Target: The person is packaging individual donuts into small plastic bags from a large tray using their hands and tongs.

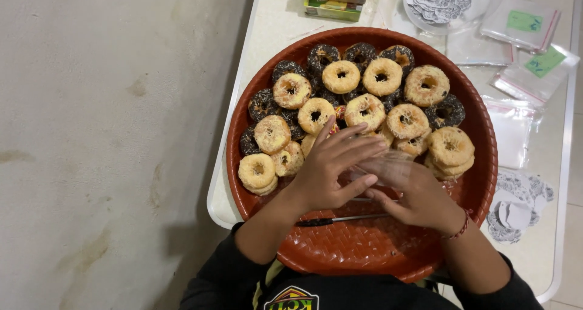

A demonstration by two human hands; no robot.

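Over red woven tray [364, 249] on tabletop [267, 37]: left hand [325, 170] and right hand [413, 191], fingers spread, together hold clear plastic bag [379, 164]; doughnuts [364, 91] beyond, tongs [340, 220] beneath.

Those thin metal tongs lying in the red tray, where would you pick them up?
Probably by the dark handle end of the tongs, coming from above on the person's left: it lies bare on the red tray, while the other end runs under the right hand.

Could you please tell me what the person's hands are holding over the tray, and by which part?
Both the left hand and the right hand hold a small clear plastic bag between the fingers, apparently near its mouth; the exact grip is blurred.
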